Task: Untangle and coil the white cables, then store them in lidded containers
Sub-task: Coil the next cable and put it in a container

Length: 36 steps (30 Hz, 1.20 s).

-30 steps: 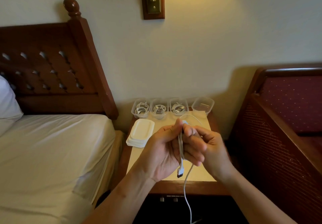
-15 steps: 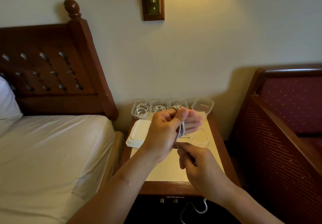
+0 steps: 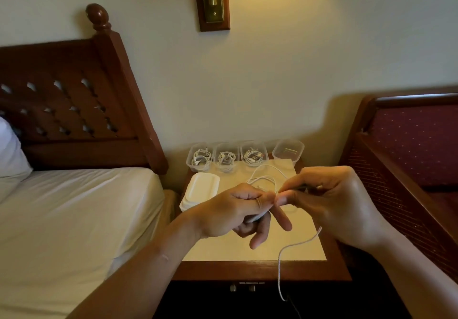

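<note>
Your left hand [image 3: 233, 215] is curling around the coiled white cable [image 3: 265, 177] above the nightstand [image 3: 223, 251], two fingers [image 3: 260, 234] pointing down. Your right hand [image 3: 332, 204] is pinching the strand just beside it, the tail dangling past the near edge. Open containers [image 3: 287, 151] and stacked lids [image 3: 200, 189] are sitting farther back.

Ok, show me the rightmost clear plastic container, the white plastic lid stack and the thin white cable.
rightmost clear plastic container [image 3: 285, 158]: head view, near wall.
white plastic lid stack [image 3: 202, 187]: head view, top lid.
thin white cable [image 3: 278, 270]: head view, hanging tail.
</note>
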Available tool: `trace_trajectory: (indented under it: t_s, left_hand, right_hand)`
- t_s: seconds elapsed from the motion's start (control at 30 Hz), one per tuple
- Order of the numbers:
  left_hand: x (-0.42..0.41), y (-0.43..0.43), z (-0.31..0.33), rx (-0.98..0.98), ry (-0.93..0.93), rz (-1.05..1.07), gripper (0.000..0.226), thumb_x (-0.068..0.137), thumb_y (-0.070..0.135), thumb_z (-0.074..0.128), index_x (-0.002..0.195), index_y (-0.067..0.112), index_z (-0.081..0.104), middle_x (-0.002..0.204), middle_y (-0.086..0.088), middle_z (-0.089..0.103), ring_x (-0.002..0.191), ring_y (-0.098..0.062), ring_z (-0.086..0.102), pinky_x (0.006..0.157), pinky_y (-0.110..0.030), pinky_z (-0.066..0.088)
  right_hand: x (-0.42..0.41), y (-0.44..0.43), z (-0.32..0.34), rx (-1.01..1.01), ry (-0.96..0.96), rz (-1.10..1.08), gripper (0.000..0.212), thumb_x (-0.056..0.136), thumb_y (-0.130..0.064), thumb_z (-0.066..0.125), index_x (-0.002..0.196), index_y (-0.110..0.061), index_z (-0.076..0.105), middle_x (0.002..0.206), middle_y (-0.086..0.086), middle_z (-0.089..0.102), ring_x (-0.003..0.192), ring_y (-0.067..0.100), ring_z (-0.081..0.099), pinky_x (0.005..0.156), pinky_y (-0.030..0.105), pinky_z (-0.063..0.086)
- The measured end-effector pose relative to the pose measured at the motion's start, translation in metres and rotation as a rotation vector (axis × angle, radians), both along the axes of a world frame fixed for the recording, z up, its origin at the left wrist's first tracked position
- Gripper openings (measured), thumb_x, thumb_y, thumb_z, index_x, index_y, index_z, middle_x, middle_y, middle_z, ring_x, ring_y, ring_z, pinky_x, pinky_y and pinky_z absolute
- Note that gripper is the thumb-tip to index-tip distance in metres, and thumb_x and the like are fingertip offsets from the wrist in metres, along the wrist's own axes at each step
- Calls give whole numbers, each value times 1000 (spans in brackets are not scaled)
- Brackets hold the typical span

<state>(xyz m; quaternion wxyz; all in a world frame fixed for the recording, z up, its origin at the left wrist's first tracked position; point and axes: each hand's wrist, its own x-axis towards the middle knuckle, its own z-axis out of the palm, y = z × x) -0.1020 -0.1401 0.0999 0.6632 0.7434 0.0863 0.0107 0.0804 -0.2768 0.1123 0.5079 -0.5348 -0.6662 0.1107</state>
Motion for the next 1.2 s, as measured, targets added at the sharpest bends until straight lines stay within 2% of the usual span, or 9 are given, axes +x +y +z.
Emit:
trace_trajectory:
  t_s: [0.23, 0.33, 0.43, 0.53, 0.67, 0.8, 0.9, 1.03, 1.2]
  left_hand:
    - [3, -15, -12, -424, -195, -68, 51, 110, 33, 33, 112, -3, 69, 58, -6, 58, 41, -23, 32, 45, -43, 9]
    - [4, -22, -15, -587, -283, -82, 40, 109, 29, 42, 101, -1, 68, 54, -1, 54, 40, -9, 35, 44, -30, 21]
    - [9, -31, -14, -741, -410, -40, 30, 110, 24, 44, 97, 3, 62, 56, 2, 54, 43, -10, 29, 46, -25, 26]
    - [14, -33, -12, -773, -536, 60, 25, 109, 19, 46, 101, 0, 60, 64, -6, 63, 47, -12, 50, 50, -26, 39]
    - [17, -36, -3, -661, -571, 226, 31, 104, 21, 51, 107, -4, 69, 88, -20, 76, 80, -33, 76, 77, -38, 63]
    - [23, -41, 5, -552, -557, 346, 31, 103, 19, 51, 108, -4, 71, 98, -23, 76, 94, -40, 76, 88, -46, 62]
    - [28, -42, 9, -370, -516, 456, 31, 105, 18, 48, 108, -5, 68, 100, -26, 75, 98, -42, 75, 91, -47, 60]
    - [29, -30, 6, 241, -362, 607, 23, 108, 16, 51, 107, 2, 69, 91, -12, 78, 87, -23, 78, 85, -39, 63]
    - [19, -17, 10, 868, -65, 359, 18, 103, 8, 55, 91, 5, 68, 79, 10, 60, 73, 1, 60, 63, -15, 44]
  right_hand:
    - [5, 20, -18, 101, 273, 142, 12, 88, -18, 77, 87, -7, 80, 88, -1, 73, 79, 19, 69, 71, 27, 57]
    - [-4, 22, -31, 88, 435, 160, 13, 91, -8, 68, 92, 0, 78, 85, 1, 70, 68, 5, 62, 62, 14, 48]
    - [-20, 24, -50, -12, 575, 92, 20, 100, -18, 61, 97, -8, 78, 73, -4, 63, 53, 7, 46, 47, 21, 38]
    - [-37, 21, -63, -109, 607, 13, 28, 104, -17, 56, 90, -23, 79, 61, -5, 55, 51, 12, 40, 49, 24, 35]
    - [-53, 14, -65, -187, 521, -128, 56, 100, 4, 54, 62, -34, 70, 48, -11, 53, 46, 2, 45, 49, 15, 35]
    - [-54, 12, -61, -285, 423, -137, 38, 103, -9, 55, 69, -21, 65, 51, 1, 51, 48, 17, 41, 50, 40, 33]
    - [-56, 9, -54, -325, 369, -83, 37, 103, -2, 52, 73, -19, 66, 59, -4, 59, 51, 10, 46, 52, 31, 38]
    - [-57, 2, -45, -374, 316, -34, 33, 104, -16, 57, 76, -27, 68, 58, -4, 60, 50, 4, 42, 53, 21, 35]
    - [-45, -6, -33, -277, 195, -31, 32, 97, -13, 70, 69, -28, 72, 53, -1, 53, 50, 4, 38, 48, 26, 31]
